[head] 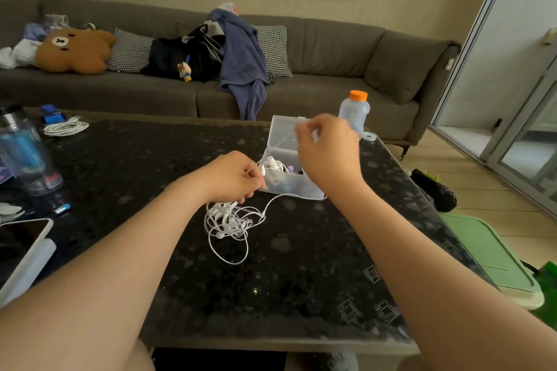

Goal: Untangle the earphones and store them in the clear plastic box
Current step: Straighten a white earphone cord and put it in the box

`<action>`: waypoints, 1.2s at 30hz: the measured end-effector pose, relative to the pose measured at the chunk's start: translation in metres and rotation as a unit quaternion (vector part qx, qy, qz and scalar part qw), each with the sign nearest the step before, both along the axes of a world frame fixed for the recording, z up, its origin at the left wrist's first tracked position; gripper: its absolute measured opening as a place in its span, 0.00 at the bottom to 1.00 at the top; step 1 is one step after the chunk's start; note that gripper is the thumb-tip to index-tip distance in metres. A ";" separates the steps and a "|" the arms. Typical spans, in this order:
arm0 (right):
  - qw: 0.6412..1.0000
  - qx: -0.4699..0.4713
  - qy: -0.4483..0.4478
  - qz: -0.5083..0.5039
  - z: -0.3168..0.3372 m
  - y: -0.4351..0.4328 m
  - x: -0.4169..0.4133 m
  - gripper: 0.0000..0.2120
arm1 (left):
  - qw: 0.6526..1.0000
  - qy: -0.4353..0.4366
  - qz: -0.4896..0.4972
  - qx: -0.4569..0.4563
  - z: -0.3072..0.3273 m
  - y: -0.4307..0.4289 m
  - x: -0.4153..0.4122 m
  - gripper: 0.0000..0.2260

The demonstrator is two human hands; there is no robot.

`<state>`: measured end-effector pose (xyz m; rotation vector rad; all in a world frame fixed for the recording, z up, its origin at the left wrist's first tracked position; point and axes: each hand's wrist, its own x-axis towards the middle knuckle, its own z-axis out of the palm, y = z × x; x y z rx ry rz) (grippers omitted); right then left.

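Pinching earphones [232, 221] in left hand [230, 178], tangle just left of clear plastic box [301, 190] | right hand [328, 150] raised over box, grip blurred, cannot tell

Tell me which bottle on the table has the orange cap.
The small pale bottle behind the clear plastic box; the big blue-tinted bottle at the left edge has a dark top.

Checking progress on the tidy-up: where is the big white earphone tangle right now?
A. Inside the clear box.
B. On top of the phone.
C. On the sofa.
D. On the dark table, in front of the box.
D: the earphone tangle lies on the table beneath the left hand, outside the clear plastic box.
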<state>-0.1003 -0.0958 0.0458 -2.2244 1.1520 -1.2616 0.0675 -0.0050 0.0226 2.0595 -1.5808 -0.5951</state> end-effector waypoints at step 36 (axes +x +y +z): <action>0.886 0.231 -0.402 0.017 0.006 0.009 -0.004 0.09 | 0.994 0.094 -0.062 -0.014 0.008 0.010 -0.002 0.20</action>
